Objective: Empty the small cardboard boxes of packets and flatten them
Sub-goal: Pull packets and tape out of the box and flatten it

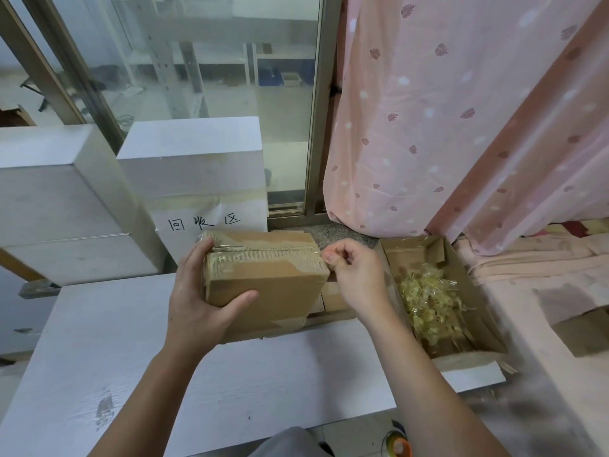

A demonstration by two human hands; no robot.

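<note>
A small brown cardboard box point(273, 278), taped shut with clear tape along its top seam, is held above the white table point(115, 351). My left hand point(197, 301) grips its left end, thumb on the front face. My right hand point(354, 275) pinches the tape end at the box's top right corner. More brown cardboard point(333, 301) lies under and behind the held box, partly hidden.
An open cardboard box point(474, 311) with crumpled clear tape strips point(428, 295) sits at the right. White boxes point(194, 166), one with a handwritten label, stand behind. A pink curtain point(445, 110) hangs at the right over pink bedding point(543, 268). A glass window lies behind.
</note>
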